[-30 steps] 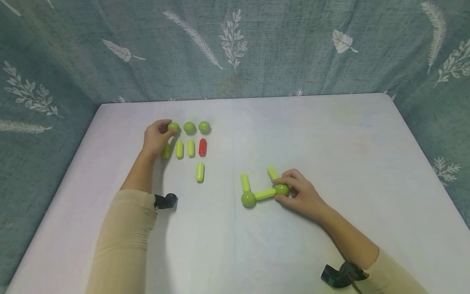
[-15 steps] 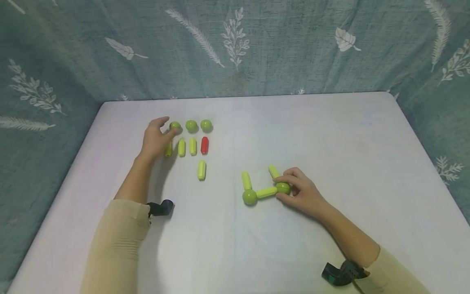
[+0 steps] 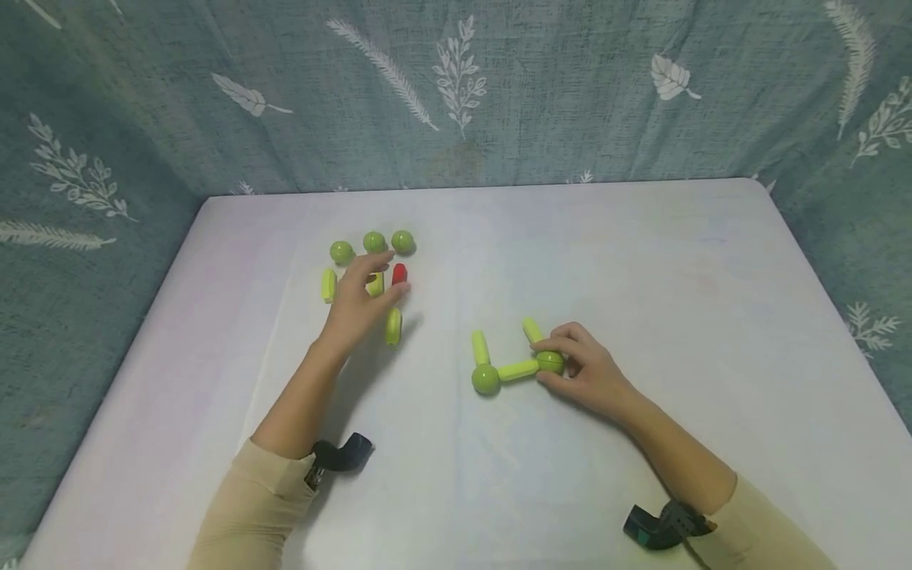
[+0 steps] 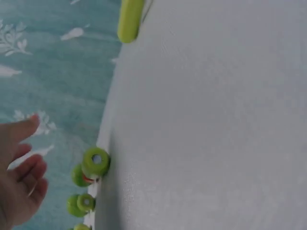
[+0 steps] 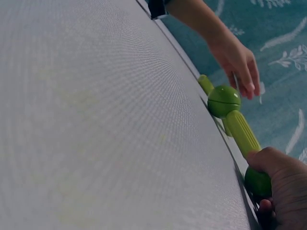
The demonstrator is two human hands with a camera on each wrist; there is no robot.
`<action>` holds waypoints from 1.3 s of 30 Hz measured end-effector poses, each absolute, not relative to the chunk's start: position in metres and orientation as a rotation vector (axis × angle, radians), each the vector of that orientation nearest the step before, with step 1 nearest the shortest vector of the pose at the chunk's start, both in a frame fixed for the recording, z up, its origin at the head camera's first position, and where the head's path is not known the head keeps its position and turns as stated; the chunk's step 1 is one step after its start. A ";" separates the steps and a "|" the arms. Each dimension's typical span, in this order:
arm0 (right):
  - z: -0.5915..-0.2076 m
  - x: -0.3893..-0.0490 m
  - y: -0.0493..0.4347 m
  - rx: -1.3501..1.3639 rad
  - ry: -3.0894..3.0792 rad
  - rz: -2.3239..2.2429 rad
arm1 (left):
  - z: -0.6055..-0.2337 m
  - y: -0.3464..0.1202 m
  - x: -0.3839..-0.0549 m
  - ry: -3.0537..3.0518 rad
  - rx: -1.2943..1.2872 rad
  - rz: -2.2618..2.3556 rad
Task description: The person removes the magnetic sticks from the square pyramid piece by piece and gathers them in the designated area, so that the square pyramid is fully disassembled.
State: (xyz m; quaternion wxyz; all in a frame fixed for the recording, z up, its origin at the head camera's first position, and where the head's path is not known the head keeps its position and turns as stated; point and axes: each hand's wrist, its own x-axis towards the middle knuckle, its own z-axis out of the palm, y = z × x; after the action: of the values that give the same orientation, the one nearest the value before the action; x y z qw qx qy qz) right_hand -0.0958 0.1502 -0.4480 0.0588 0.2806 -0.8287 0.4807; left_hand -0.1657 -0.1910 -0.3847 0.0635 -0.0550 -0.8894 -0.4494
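Has the red stick (image 3: 399, 273) lying partly hidden on the table (image 3: 641, 261), long axis roughly twelve to six — at two o'clock from the middle of the nearer left hand (image 3: 356, 305), spread and gripping nothing. Farther out, towards four o'clock — pinches a green ball (image 3: 550, 362) of the joined sticks (image 3: 518, 370) with the right hand (image 3: 590, 376).

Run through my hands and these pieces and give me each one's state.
Left hand: open, empty.
Right hand: gripping one joined glossy green ball.
Other joined glossy green ball: unheld.
Yellow-green faceted sticks there: one links both balls, two have free far ends.
Three far-left glossy green balls: loose.
Red faceted stick: loose, partly hidden by left hand.
Loose yellow-green faceted sticks: lying down, some partly hidden.
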 end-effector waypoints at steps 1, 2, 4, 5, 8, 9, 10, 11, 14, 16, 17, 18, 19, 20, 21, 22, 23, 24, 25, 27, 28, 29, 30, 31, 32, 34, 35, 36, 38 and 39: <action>-0.448 -0.096 0.150 0.850 -2.511 1.456 | -0.385 -0.192 -0.167 -2.665 -0.127 -1.351; -0.448 -0.097 0.150 0.848 -2.511 1.453 | -0.385 -0.195 -0.169 -2.651 -0.070 -1.326; -0.449 -0.097 0.152 0.851 -2.512 1.440 | -0.386 -0.202 -0.180 -2.628 0.069 -1.267; -0.449 -0.097 0.152 0.850 -2.513 1.431 | -0.387 -0.206 -0.187 -2.627 0.134 -1.228; -0.448 -0.097 0.154 0.847 -2.514 1.428 | -0.389 -0.218 -0.207 -2.692 0.304 -1.115; -0.448 -0.097 0.153 0.848 -2.517 1.434 | -0.390 -0.223 -0.213 -2.721 0.352 -1.079; -0.448 -0.097 0.153 0.847 -2.520 1.445 | -0.390 -0.226 -0.217 -2.747 0.393 -1.050; -0.448 -0.097 0.152 0.846 -2.524 1.456 | -0.391 -0.229 -0.221 -2.783 0.437 -1.030; -0.448 -0.096 0.150 0.844 -2.544 1.476 | -0.392 -0.235 -0.228 -2.883 0.540 -1.007; -0.448 -0.096 0.149 0.843 -2.555 1.475 | -0.393 -0.237 -0.230 -2.913 0.576 -1.045; -0.448 -0.096 0.149 0.845 -2.558 1.468 | -0.393 -0.238 -0.231 -2.914 0.578 -1.067; -0.448 -0.096 0.149 0.846 -2.558 1.462 | -0.394 -0.239 -0.232 -2.904 0.567 -1.096; -0.448 -0.096 0.150 0.846 -2.559 1.454 | -0.395 -0.240 -0.233 -2.891 0.544 -1.125; -0.448 -0.096 0.150 0.848 -2.556 1.448 | -0.396 -0.241 -0.235 -2.878 0.519 -1.152; -0.448 -0.096 0.150 0.848 -2.553 1.443 | -0.396 -0.242 -0.236 -2.868 0.491 -1.180; -0.448 -0.096 0.151 0.852 -2.548 1.440 | -0.397 -0.243 -0.238 -2.857 0.464 -1.216; -0.449 -0.096 0.151 0.854 -2.543 1.438 | -0.398 -0.245 -0.240 -2.850 0.445 -1.250; -0.449 -0.096 0.151 0.855 -2.540 1.439 | -0.399 -0.246 -0.242 -2.849 0.438 -1.280; -0.449 -0.096 0.151 0.857 -2.539 1.438 | -0.400 -0.248 -0.243 -2.844 0.440 -1.319; -0.449 -0.097 0.152 0.857 -2.540 1.443 | -0.401 -0.250 -0.246 -2.834 0.467 -1.388; -0.449 -0.097 0.152 0.856 -2.542 1.446 | -0.401 -0.251 -0.247 -2.830 0.479 -1.410; -0.449 -0.097 0.152 0.850 -2.550 1.445 | -0.402 -0.252 -0.247 -2.828 0.491 -1.425; -0.449 -0.097 0.152 0.844 -2.558 1.443 | -0.402 -0.253 -0.248 -2.822 0.499 -1.437; -0.448 -0.096 0.152 0.837 -2.567 1.441 | -0.402 -0.253 -0.248 -2.817 0.500 -1.450; -0.448 -0.096 0.152 0.829 -2.575 1.440 | -0.402 -0.253 -0.248 -2.818 0.497 -1.454; -0.448 -0.096 0.153 0.819 -2.586 1.435 | -0.401 -0.253 -0.248 -2.814 0.484 -1.469; -0.448 -0.096 0.153 0.817 -2.587 1.433 | -0.401 -0.253 -0.248 -2.812 0.474 -1.477; -0.448 -0.096 0.153 0.817 -2.586 1.433 | -0.400 -0.253 -0.249 -2.814 0.465 -1.481; -0.448 -0.096 0.154 0.821 -2.577 1.432 | -0.400 -0.254 -0.249 -2.819 0.446 -1.482; -0.448 -0.096 0.154 0.823 -2.571 1.430 | -0.399 -0.254 -0.250 -2.817 0.436 -1.483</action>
State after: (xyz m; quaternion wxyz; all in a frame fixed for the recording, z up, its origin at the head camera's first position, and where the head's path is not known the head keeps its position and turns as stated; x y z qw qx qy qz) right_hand -0.0962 0.1540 -0.4481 0.0432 0.2692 -0.8408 0.4677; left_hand -0.2499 -0.2537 -0.3995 -0.0357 0.1355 -0.8761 -0.4614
